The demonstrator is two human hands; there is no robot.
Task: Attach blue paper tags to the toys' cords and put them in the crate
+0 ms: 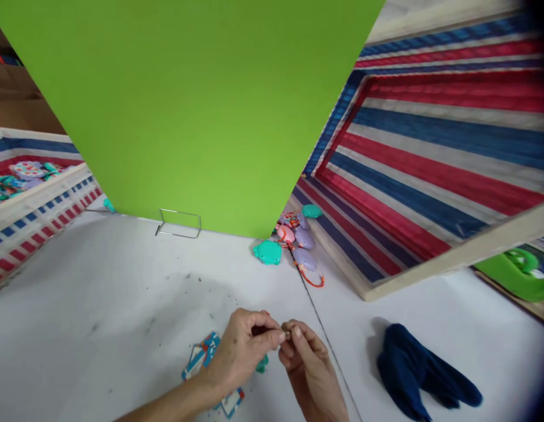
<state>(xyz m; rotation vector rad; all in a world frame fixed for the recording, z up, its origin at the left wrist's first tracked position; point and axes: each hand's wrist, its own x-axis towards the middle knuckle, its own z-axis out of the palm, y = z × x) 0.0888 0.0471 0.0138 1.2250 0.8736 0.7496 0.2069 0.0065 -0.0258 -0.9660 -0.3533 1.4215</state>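
My left hand and my right hand meet low in the middle of the head view, above the white table. Thumb and fingertips of both hands pinch a small brownish piece, too small and covered to name. Part of a teal plastic piece shows between the hands, mostly hidden by the left one. A bit of red shows just behind the left fingers. Beneath the left wrist lie blue, white and red printed cards, partly covered by the arm.
A large green panel stands ahead, with a wire bracket at its foot. Teal, pink and lilac animal-shaped pieces lie by its right corner. Striped baskets stand left and right. Dark blue cloth lies right.
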